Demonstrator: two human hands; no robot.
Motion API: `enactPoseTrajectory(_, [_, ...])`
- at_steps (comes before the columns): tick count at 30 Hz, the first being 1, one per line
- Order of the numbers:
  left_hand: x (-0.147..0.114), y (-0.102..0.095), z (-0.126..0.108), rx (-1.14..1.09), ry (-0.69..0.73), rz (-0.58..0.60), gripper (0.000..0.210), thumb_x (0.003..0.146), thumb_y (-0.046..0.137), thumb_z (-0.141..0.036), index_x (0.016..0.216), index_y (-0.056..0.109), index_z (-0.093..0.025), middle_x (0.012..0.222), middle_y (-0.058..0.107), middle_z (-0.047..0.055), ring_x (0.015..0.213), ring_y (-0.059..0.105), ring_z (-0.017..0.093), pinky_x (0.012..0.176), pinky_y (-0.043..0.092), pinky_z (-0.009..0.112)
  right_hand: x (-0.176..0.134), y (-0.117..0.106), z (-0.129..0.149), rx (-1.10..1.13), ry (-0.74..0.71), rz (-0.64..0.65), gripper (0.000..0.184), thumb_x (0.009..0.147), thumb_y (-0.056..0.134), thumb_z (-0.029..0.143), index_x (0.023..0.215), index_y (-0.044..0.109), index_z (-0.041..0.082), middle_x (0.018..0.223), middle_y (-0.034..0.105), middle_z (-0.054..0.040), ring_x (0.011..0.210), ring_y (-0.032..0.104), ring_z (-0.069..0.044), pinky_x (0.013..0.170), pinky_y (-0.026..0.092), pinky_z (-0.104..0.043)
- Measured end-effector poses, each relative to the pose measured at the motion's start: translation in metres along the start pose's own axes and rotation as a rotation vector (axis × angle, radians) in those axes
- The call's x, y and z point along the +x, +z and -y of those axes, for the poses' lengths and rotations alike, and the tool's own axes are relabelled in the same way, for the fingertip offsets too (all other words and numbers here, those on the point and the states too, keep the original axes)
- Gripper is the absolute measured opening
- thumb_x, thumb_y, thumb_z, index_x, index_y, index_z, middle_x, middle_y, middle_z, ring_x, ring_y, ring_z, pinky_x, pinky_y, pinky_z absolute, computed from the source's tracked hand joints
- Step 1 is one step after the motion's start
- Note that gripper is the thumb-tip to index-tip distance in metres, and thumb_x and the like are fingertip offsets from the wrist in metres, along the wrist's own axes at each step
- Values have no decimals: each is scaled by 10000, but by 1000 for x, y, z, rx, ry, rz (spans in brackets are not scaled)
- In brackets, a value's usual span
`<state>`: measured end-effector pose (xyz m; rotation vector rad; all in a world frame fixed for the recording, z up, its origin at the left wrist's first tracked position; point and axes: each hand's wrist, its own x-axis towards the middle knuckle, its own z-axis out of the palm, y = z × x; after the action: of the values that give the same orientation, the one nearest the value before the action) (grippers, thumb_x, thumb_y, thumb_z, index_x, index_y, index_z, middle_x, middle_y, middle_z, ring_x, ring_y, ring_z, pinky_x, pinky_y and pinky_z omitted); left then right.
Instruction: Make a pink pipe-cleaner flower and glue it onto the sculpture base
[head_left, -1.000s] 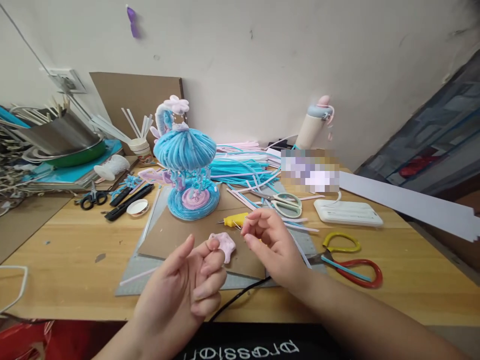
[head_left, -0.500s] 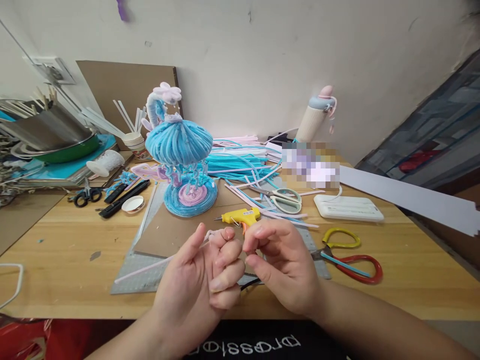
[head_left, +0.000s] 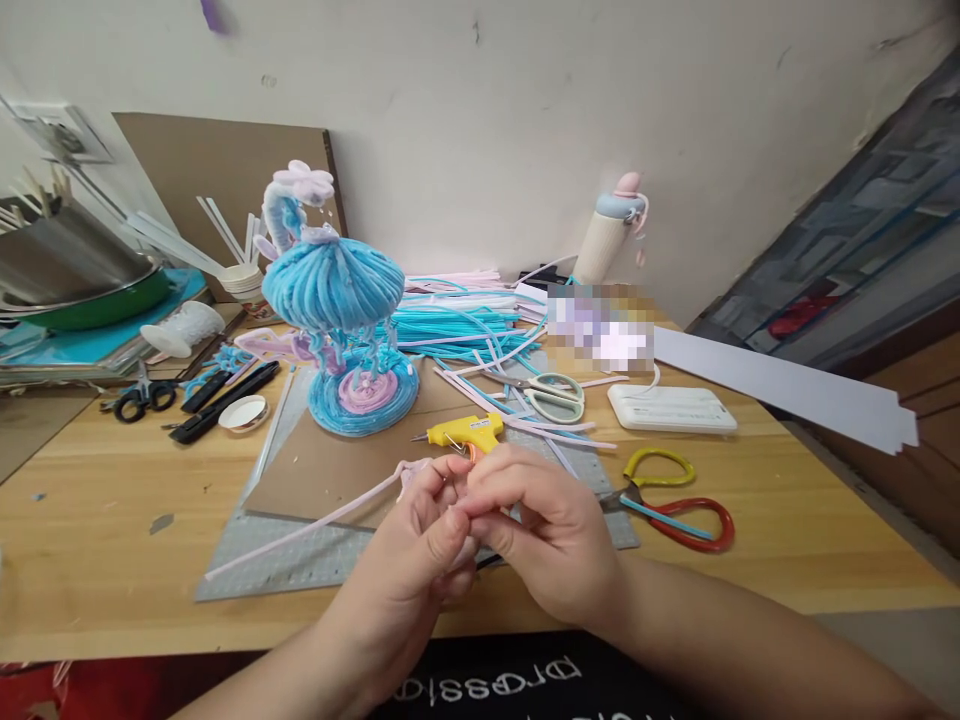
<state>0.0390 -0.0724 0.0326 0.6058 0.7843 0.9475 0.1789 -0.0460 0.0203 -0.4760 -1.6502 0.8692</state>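
The left hand (head_left: 409, 550) and the right hand (head_left: 551, 530) were brought together, thumbs and forefingers bunched so that their tips met; whether anything small was pinched between them could not be told. The remaining fingers of both were curled inward. Just beyond the left fingers, partly hidden by them, was a folded pale-pink fuzzy piece (head_left: 409, 476), with a straight pale-pink fuzzy stem (head_left: 300, 527) running from it out to the left of that hand. Directly ahead of the joined fingertips lay a yellow glue gun (head_left: 465, 433), nozzle pointing left, on a flat brown cardboard sheet (head_left: 315, 480). Farther ahead and left of the hands stood a blue-and-pink jellyfish-shaped figure of fuzzy stems (head_left: 334, 285). To the right of the right hand rested scissors with one yellow and one red handle (head_left: 634, 492), a short blue stem (head_left: 667, 518) lying across the red one.
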Motion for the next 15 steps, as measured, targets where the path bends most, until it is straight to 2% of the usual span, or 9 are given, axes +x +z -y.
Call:
enactPoseTrajectory(2, [0, -1, 1, 1, 8, 8, 631, 643, 826, -515, 1089, 494, -218, 728, 389, -77, 517, 202, 28, 464, 158, 186, 0, -1, 1, -30, 3, -4, 112, 901, 588, 128, 876, 656, 213, 805, 649, -20, 785, 614, -153, 750, 504, -304])
enactPoseTrajectory(4, [-1, -2, 0, -16, 22, 11, 601, 662, 809, -522, 1087, 519, -212, 754, 409, -66, 514, 206, 29, 453, 153, 187, 0, -3, 0, -78, 45, -65, 112, 912, 570, 158, 842, 634, 218, 773, 625, -13, 747, 595, -155, 717, 494, -308])
enactPoseTrajectory(7, [-3, -3, -5, -112, 12, 30, 458, 797, 653, -577, 1054, 568, -207, 819, 457, -34, 496, 200, 31, 431, 130, 192, 1, -8, -5, -136, 128, -252, 111, 925, 564, 191, 842, 626, 232, 778, 606, -7, 737, 566, -154, 670, 466, -294])
enactPoseTrajectory(9, [-3, -3, -8, -186, -5, 60, 411, 889, 509, -579, 1039, 596, -206, 835, 471, -17, 485, 205, 36, 426, 122, 194, 2, -11, -9, -153, 152, -315, 87, 924, 579, 202, 883, 645, 241, 820, 619, -16, 775, 571, -162, 668, 464, -295])
enactPoseTrajectory(12, [-3, -3, -9, -236, -6, 92, 457, 947, 382, -557, 1080, 629, -196, 830, 476, -1, 488, 231, 43, 430, 135, 196, 3, -10, -11, -173, 132, -276, 90, 903, 612, 192, 945, 666, 250, 852, 640, -21, 791, 587, -166, 662, 475, -297])
enactPoseTrajectory(15, [-5, -4, -9, -259, -17, 113, 511, 951, 355, -565, 1148, 635, -186, 825, 488, 13, 494, 255, 51, 432, 145, 197, 4, -7, -9, -230, 90, -233, 132, 866, 651, 147, 951, 673, 245, 837, 651, -11, 726, 579, -145, 630, 483, -281])
